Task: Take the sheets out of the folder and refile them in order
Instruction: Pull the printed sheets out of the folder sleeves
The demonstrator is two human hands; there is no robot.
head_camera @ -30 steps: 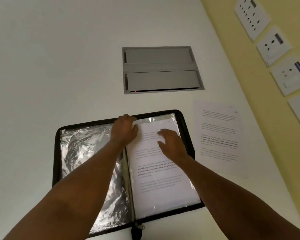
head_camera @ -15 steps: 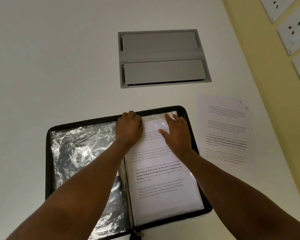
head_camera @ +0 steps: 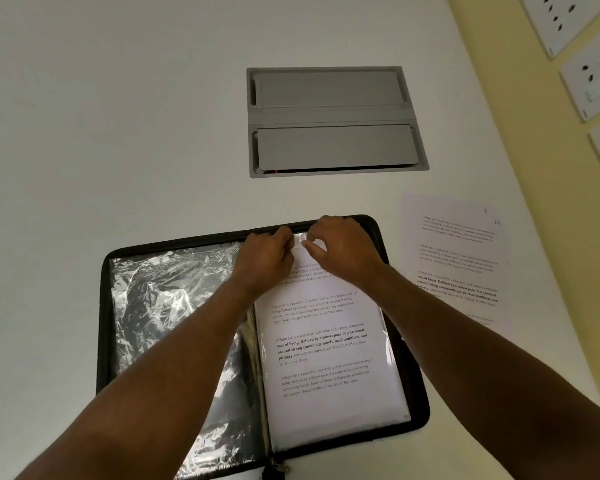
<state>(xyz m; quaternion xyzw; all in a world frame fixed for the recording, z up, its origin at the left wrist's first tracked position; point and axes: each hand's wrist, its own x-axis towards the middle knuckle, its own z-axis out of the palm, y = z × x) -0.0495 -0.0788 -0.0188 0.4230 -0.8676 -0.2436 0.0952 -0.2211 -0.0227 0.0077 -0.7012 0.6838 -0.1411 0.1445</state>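
clear plastic sleeve [head_camera: 329,358] on the right page of the open black folder [head_camera: 414,420] holds a printed sheet, and the left hand [head_camera: 267,258] and right hand [head_camera: 343,251] both pinch its top edge with curled fingers. another sheet [head_camera: 458,258] lies on the table [head_camera: 118,116], right of the folder. if both pinches catch plastic and paper together, i'd expect the sheet to crease or stay stuck.

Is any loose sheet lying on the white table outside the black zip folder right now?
Yes, one printed white sheet lies flat on the white table, right of the open black zip folder.
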